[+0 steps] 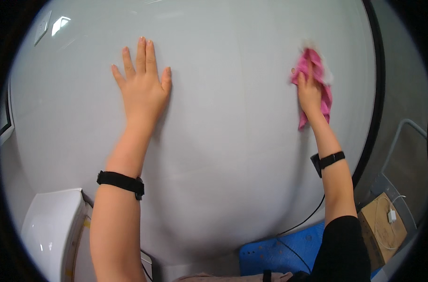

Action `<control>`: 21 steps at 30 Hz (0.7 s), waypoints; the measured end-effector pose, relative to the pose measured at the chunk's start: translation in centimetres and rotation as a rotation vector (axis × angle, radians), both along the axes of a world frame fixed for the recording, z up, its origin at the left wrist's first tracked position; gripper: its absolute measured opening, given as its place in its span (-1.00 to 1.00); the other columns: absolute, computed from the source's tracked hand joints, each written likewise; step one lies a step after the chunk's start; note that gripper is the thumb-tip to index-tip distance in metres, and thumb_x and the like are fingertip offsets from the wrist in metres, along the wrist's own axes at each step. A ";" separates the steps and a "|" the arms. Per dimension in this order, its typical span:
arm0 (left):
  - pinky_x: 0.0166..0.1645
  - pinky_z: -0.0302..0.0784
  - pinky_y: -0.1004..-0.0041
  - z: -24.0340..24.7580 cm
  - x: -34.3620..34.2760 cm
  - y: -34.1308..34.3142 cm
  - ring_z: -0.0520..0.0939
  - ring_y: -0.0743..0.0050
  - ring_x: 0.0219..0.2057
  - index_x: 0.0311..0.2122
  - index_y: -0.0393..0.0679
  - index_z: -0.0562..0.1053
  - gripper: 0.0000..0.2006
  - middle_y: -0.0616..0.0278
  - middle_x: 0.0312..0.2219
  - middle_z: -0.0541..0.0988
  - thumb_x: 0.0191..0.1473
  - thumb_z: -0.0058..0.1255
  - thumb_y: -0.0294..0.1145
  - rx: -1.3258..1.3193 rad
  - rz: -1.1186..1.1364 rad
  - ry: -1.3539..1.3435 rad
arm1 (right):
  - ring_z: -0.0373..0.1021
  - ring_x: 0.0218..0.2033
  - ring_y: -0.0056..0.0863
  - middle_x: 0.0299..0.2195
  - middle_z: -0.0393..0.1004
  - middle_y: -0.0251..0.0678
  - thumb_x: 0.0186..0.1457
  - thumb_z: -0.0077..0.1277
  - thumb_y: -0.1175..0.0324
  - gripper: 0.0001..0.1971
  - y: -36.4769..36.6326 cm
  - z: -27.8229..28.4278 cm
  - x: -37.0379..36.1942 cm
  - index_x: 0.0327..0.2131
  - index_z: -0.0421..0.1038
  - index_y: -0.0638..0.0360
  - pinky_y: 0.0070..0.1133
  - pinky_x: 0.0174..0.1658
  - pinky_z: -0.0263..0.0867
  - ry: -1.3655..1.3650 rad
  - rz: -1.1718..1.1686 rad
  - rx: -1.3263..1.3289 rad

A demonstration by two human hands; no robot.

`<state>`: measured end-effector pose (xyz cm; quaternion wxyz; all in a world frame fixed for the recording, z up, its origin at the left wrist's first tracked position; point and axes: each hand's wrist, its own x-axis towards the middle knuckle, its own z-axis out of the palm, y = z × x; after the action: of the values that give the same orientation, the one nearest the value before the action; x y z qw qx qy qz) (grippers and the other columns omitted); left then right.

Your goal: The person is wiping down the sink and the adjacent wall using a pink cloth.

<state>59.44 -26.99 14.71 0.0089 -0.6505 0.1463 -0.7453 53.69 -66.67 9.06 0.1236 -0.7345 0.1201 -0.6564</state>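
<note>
A glossy pale grey-white wall panel (204, 117) fills the view in front of me. Flat against its upper left part lies my left hand (144, 91), fingers stretched out and holding nothing. On the upper right part, my right hand (310, 94) presses a crumpled pink cloth (323, 91) to the surface. The cloth spreads past the fingertips and hangs down beside the wrist. Its upper edge is smeared by motion, and some of my right fingers are hidden in its folds.
A dark edge strip (377, 94) borders the panel on the right. Low down are a blue plastic step (280, 251), a glossy white fixture (49, 230), and a cardboard box (383, 225) with a white charger and cable. A wall switch plate (43, 28) sits upper left.
</note>
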 end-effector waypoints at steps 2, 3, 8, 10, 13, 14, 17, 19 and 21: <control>0.28 -0.21 -0.17 0.1 0.0 -0.2 -0.02 -0.04 0.30 0.29 -0.08 0.03 -0.41 0.29 0.29 0.04 0.20 -0.27 -0.12 0.007 -0.028 -0.023 | 0.07 0.17 -0.01 0.20 0.09 0.03 0.17 -0.15 0.16 -0.38 -3.4 -2.0 0.8 0.23 -0.02 0.21 -0.18 0.20 -0.04 -0.277 -0.102 -0.167; 0.28 -0.20 -0.17 0.0 -0.4 0.3 -0.02 -0.04 0.30 0.28 -0.08 0.03 -0.41 0.29 0.29 0.04 0.19 -0.26 -0.12 0.002 -0.021 -0.016 | 0.03 0.18 0.02 0.21 0.05 0.07 0.14 -0.15 0.23 -0.38 -2.3 -2.8 1.1 0.21 -0.02 0.31 -0.17 0.21 -0.10 -0.216 -0.131 -0.065; 0.27 -0.20 -0.17 -0.2 -0.2 0.7 -0.01 -0.04 0.29 0.28 -0.10 0.03 -0.41 0.28 0.29 0.04 0.19 -0.26 -0.12 -0.003 -0.011 -0.004 | 0.15 0.00 0.09 0.05 0.20 0.17 -0.03 -0.12 0.35 -0.43 8.1 -8.2 1.3 0.10 0.13 0.36 -0.17 0.09 0.01 0.020 -0.058 -0.261; 0.27 -0.20 -0.18 -0.2 -0.2 0.7 -0.01 -0.03 0.30 0.28 -0.11 0.03 -0.41 0.27 0.29 0.04 0.20 -0.27 -0.11 -0.001 -0.026 -0.012 | 0.33 -0.18 0.02 -0.25 0.45 0.01 -0.05 -0.07 0.18 -0.59 15.5 -9.3 -1.1 -0.17 0.43 0.26 -0.12 0.03 0.11 0.384 0.220 -0.301; 0.27 -0.20 -0.18 0.3 -0.3 -0.5 -0.02 -0.05 0.30 0.28 -0.12 0.03 -0.41 0.26 0.29 0.04 0.20 -0.28 -0.12 0.016 -0.039 -0.031 | 0.45 -0.21 -0.28 -0.27 0.53 -0.24 0.03 -0.06 0.16 -0.69 20.2 -16.3 2.1 -0.21 0.52 0.05 -0.29 -0.15 0.37 0.116 0.464 -0.825; 0.27 -0.20 -0.18 0.3 -0.2 -0.3 -0.02 -0.05 0.30 0.28 -0.12 0.03 -0.41 0.26 0.29 0.04 0.20 -0.28 -0.12 0.021 -0.027 -0.033 | 0.48 -0.26 -0.39 -0.31 0.55 -0.30 0.05 -0.05 0.21 -0.73 22.2 -15.8 3.0 -0.23 0.54 0.04 -0.36 -0.23 0.42 -0.033 0.587 -0.993; 0.27 -0.20 -0.19 -0.2 0.5 1.6 -0.02 -0.07 0.29 0.28 -0.12 0.05 -0.41 0.25 0.29 0.05 0.20 -0.28 -0.11 0.016 0.068 0.005 | 0.49 -0.30 -0.51 -0.40 0.57 -0.32 0.02 0.03 0.34 -0.80 26.4 -10.0 -1.2 -0.26 0.57 0.05 -0.51 -0.25 0.43 1.275 1.488 0.006; 0.27 -0.19 -0.20 0.2 -0.2 0.4 0.00 -0.10 0.29 0.27 -0.12 0.06 -0.41 0.24 0.28 0.06 0.19 -0.27 -0.09 0.013 -0.039 -0.021 | 0.49 -0.36 -0.54 -0.48 0.56 -0.31 -0.02 0.09 0.39 -0.84 20.2 -13.0 2.3 -0.31 0.58 0.10 -0.65 -0.27 0.43 0.791 1.718 -0.139; 0.26 -0.19 -0.20 -0.4 0.2 0.9 0.01 -0.11 0.28 0.27 -0.12 0.07 -0.41 0.24 0.28 0.06 0.19 -0.26 -0.08 0.008 -0.017 -0.013 | 0.46 -0.19 -0.38 -0.24 0.53 -0.31 0.02 0.10 0.30 -0.75 16.1 -10.7 -2.8 -0.19 0.49 0.11 -0.53 -0.13 0.41 0.326 0.914 -0.243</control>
<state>59.67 -26.08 14.33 0.0059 -0.6443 0.1546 -0.7490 50.87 -50.61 -1.62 0.2915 -0.8143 -0.2735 -0.4210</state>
